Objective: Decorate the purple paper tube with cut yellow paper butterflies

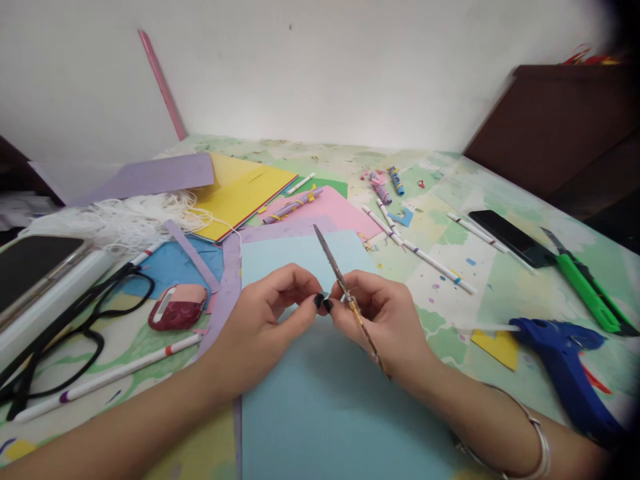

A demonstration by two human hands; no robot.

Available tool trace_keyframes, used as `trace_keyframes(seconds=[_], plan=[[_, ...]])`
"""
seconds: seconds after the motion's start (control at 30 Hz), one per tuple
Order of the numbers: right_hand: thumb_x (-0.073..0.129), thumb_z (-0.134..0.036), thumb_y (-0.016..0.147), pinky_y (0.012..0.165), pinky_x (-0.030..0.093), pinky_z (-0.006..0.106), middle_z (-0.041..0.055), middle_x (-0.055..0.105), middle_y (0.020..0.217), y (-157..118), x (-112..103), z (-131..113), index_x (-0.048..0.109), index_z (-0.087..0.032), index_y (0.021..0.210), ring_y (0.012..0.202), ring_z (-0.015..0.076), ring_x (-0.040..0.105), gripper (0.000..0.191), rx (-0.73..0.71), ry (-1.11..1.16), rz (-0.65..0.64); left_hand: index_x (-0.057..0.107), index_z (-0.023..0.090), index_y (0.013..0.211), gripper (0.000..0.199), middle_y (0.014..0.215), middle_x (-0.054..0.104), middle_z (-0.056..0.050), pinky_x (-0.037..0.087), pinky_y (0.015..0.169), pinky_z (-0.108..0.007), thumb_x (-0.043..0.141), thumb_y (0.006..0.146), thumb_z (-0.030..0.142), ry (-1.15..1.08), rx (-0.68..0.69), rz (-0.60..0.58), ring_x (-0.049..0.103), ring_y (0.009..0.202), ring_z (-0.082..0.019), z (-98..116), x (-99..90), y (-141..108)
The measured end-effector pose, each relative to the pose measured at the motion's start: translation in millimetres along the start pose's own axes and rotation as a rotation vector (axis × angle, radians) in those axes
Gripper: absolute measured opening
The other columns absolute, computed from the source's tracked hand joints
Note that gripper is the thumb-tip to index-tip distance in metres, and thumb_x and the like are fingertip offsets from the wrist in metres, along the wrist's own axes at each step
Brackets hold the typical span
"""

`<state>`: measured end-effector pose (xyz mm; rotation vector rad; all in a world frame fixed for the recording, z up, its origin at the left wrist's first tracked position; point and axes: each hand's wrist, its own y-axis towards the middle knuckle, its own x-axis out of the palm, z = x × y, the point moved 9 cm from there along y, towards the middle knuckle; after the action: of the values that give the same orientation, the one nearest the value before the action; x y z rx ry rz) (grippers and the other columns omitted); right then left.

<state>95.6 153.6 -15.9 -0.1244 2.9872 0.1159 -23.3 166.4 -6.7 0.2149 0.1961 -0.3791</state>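
My left hand (280,320) and my right hand (383,317) meet over a sheet of light blue paper (295,413). Between the thumb and fingertips of both hands is a tiny pale piece (325,294), perhaps paper, mostly hidden by the fingers. A pair of scissors (331,257), seen nearly edge-on, rests in my right hand, its blades pointing up and away to the left. Its lower part lies across the palm side of that hand. Under the blue sheet is lilac paper (231,267).
At left are white yarn (125,223), glasses (95,333), an earbud case (179,307) and a marker (130,370). Yellow paper (245,193) and a purple paper roll (293,205) lie behind. At right are a phone (513,237), a green cutter (587,287) and a blue glue gun (560,360).
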Motion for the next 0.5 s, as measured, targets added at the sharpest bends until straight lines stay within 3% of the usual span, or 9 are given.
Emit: trace_keyframes(seconds=[0.13, 0.3, 0.5], plan=[[0.062, -0.026, 0.07, 0.044, 0.03, 0.021, -0.0078, 0.04, 0.05, -4.3, -5.3, -11.0, 0.051, -0.02, 0.069, 0.047, 0.0073, 0.035, 0.013, -0.122, -0.324, 0.055, 0.058, 0.018, 0.082, 0.003, 0.074, 0.063, 0.001, 0.047, 0.067, -0.022, 0.057, 0.085, 0.019, -0.147, -0.082, 0.038, 0.059, 0.071, -0.011, -8.6, -6.7, 2.5], [0.064, -0.035, 0.071, 0.043, 0.027, 0.021, -0.0088, 0.04, 0.048, -11.7, -0.6, -21.3, 0.046, -0.021, 0.07, 0.042, 0.0066, 0.034, 0.023, -0.303, -0.627, 0.096, 0.062, 0.018, 0.086, 0.006, 0.087, 0.064, -0.002, 0.049, 0.078, -0.028, 0.059, 0.085, 0.023, -0.33, -0.079, 0.046, 0.06, 0.081, -0.015, -9.8, -6.1, 4.6], [0.061, -0.037, 0.074, 0.044, 0.029, 0.021, -0.0079, 0.045, 0.046, -15.2, 2.9, -26.1, 0.044, -0.021, 0.071, 0.039, 0.0072, 0.036, 0.023, -0.406, -0.77, 0.146, 0.066, 0.019, 0.087, 0.008, 0.091, 0.065, -0.002, 0.05, 0.085, -0.03, 0.058, 0.086, 0.018, -0.537, -0.096, -0.002, 0.06, 0.09, -0.016, -6.4, 3.5, 4.4]])
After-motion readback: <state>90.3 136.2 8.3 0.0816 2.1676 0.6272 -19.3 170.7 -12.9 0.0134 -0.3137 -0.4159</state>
